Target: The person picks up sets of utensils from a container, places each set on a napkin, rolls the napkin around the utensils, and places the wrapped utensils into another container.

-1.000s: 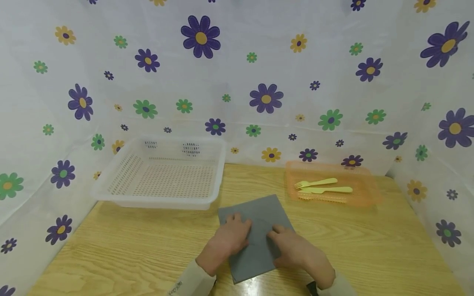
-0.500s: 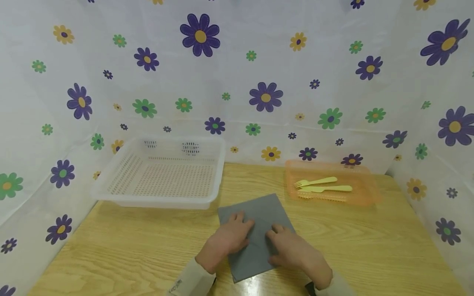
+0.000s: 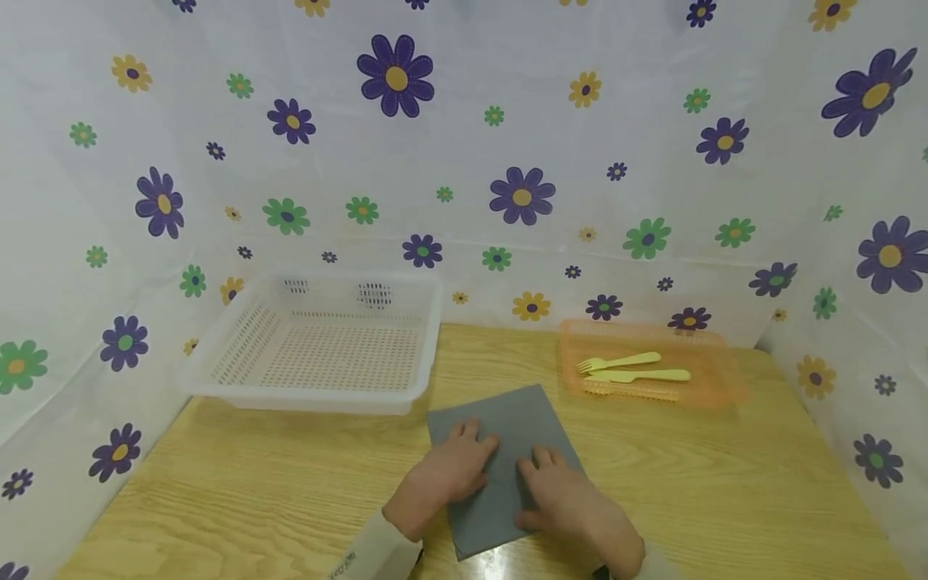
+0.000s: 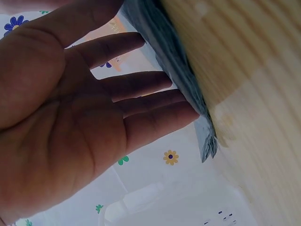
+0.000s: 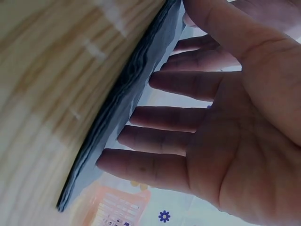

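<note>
A folded grey cloth (image 3: 518, 415), roughly rectangular and turned at an angle, lies flat on the wooden table in the head view. Several thin layers show along the edge of the cloth (image 4: 178, 61) in the left wrist view. My left hand (image 3: 451, 467) rests its fingertips on the left part of it, fingers spread and mostly straight. On the right part, my right hand (image 3: 569, 495) touches the top with its fingertips. The right wrist view shows this right hand (image 5: 230, 136) with long, straight fingers meeting the surface of the layered cloth (image 5: 124, 96).
A white perforated basket (image 3: 319, 399) stands at the back left of the table (image 3: 275, 491). At the back right is an orange tray (image 3: 714, 387) bearing a yellow fork (image 3: 623, 360) and a yellow knife (image 3: 645, 375). A flower-printed white sheet (image 3: 449, 121) encloses the back and sides.
My right hand has slid slightly left and toward me over the cloth. The left hand's fingers have shifted a little to the right. The cloth stays where it was.
</note>
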Demonstrator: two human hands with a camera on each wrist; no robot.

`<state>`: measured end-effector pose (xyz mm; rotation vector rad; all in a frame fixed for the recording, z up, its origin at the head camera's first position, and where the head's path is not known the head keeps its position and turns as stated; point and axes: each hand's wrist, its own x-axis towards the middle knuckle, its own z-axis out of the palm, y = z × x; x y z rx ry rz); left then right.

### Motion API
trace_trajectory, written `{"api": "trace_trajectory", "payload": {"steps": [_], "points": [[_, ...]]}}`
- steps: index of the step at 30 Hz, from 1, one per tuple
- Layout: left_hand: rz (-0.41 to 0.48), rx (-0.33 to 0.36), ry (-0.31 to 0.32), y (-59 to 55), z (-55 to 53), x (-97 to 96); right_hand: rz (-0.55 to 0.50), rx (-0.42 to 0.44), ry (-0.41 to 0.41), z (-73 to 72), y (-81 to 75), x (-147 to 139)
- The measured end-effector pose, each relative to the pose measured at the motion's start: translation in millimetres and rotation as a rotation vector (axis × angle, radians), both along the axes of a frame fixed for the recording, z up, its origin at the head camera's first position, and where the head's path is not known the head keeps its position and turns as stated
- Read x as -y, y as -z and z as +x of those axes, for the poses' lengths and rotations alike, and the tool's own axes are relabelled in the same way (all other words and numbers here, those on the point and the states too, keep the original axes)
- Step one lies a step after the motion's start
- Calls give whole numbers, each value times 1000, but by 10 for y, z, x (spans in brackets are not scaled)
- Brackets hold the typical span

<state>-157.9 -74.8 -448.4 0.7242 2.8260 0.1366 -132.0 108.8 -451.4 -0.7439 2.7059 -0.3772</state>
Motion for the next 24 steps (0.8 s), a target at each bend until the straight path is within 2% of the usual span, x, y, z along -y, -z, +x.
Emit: {"api": "trace_trajectory", "payload": {"steps": [7,15,24], "points": [[-4,-8,3,10,-6,-1,-4,-38,-15,-9,27,2],[-1,-6,-10,-7,5,-13,-33,0,19,-9,18,-12],[-4,-1,-33,-15,9,-19,-62,4,-3,-35,14,-46]]}}
